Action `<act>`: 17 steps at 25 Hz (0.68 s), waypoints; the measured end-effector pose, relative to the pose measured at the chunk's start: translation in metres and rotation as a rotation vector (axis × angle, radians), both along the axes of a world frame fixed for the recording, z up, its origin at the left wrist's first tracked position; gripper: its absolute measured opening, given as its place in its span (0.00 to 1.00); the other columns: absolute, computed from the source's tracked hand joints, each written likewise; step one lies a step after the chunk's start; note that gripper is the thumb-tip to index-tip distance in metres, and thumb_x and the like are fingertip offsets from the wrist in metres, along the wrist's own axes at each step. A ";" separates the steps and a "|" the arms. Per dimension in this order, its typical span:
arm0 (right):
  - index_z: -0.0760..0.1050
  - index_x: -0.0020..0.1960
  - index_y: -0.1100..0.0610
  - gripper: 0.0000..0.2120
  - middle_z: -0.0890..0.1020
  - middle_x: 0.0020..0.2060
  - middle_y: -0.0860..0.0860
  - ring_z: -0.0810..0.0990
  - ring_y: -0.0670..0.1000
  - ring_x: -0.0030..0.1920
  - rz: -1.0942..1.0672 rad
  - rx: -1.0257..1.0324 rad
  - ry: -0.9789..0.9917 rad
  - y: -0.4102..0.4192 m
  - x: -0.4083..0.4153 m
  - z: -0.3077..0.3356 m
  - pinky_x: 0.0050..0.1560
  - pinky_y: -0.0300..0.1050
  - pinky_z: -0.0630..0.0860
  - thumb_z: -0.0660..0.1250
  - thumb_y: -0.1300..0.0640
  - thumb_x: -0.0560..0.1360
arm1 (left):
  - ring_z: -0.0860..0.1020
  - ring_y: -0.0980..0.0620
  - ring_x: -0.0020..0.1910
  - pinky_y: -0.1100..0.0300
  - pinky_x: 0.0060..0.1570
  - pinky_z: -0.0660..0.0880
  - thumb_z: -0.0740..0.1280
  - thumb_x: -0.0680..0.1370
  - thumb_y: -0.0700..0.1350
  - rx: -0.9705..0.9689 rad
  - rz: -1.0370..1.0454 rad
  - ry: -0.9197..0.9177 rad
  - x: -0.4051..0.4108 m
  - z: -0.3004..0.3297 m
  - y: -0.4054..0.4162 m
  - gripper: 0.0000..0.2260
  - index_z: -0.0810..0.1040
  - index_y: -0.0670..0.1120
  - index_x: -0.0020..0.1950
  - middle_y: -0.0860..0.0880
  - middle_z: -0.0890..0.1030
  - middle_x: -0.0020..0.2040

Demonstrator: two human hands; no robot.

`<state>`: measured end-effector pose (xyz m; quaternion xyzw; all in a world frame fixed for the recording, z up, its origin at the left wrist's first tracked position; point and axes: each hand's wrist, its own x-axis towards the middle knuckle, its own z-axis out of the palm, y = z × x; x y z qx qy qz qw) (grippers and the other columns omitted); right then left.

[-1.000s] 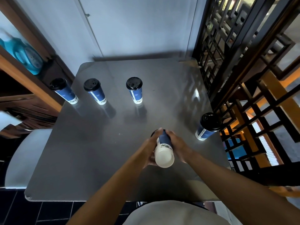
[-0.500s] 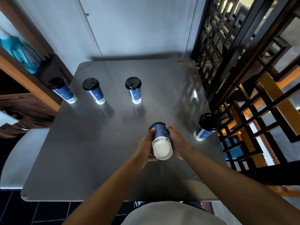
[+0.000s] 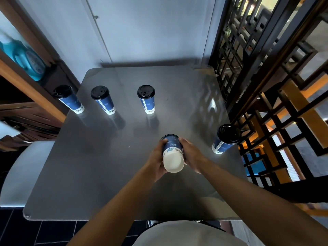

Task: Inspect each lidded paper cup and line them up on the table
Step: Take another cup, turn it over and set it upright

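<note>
Both hands — left hand (image 3: 157, 161), right hand (image 3: 190, 157) — clasp tilted cup (image 3: 173, 155).

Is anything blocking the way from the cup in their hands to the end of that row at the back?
Nothing visible does. The held cup sits between both hands, and the bare table runs clear to the spot right of the third row cup. The lone cup stands off to the right, outside that path.

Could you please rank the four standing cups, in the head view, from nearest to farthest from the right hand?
From the right hand:
1. Right-edge cup, alone beside the lattice.
2. Row's right cup, far centre.
3. Row's middle cup, to its left.
4. Row's left cup, at the table's left edge.
</note>
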<state>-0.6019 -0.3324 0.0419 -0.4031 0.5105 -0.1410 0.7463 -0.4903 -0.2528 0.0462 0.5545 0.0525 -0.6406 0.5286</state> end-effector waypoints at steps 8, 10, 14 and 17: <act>0.76 0.52 0.52 0.11 0.82 0.49 0.57 0.81 0.54 0.40 0.010 -0.099 0.045 -0.006 0.001 -0.005 0.40 0.46 0.78 0.58 0.48 0.83 | 0.88 0.47 0.40 0.53 0.31 0.82 0.63 0.75 0.71 0.127 -0.342 -0.449 0.004 0.019 0.007 0.29 0.74 0.51 0.66 0.44 0.87 0.52; 0.76 0.49 0.52 0.10 0.81 0.48 0.57 0.81 0.54 0.41 0.026 -0.140 0.071 -0.008 0.000 -0.005 0.40 0.48 0.78 0.59 0.49 0.82 | 0.88 0.44 0.43 0.49 0.35 0.84 0.65 0.75 0.70 0.138 -0.391 -0.462 0.003 0.021 0.003 0.28 0.77 0.50 0.64 0.42 0.88 0.51; 0.76 0.50 0.53 0.11 0.81 0.49 0.57 0.81 0.53 0.42 0.041 -0.173 0.091 -0.010 -0.005 -0.002 0.38 0.44 0.79 0.58 0.49 0.82 | 0.86 0.40 0.47 0.43 0.53 0.82 0.73 0.69 0.62 0.055 -0.317 -0.204 0.005 0.013 0.002 0.32 0.79 0.43 0.65 0.39 0.87 0.53; 0.76 0.55 0.52 0.13 0.84 0.47 0.55 0.83 0.54 0.42 0.015 -0.020 0.026 -0.005 -0.004 0.000 0.39 0.45 0.79 0.58 0.45 0.82 | 0.84 0.45 0.37 0.53 0.43 0.80 0.67 0.72 0.60 -0.005 -0.165 -0.050 0.001 0.009 0.002 0.24 0.81 0.41 0.55 0.42 0.85 0.43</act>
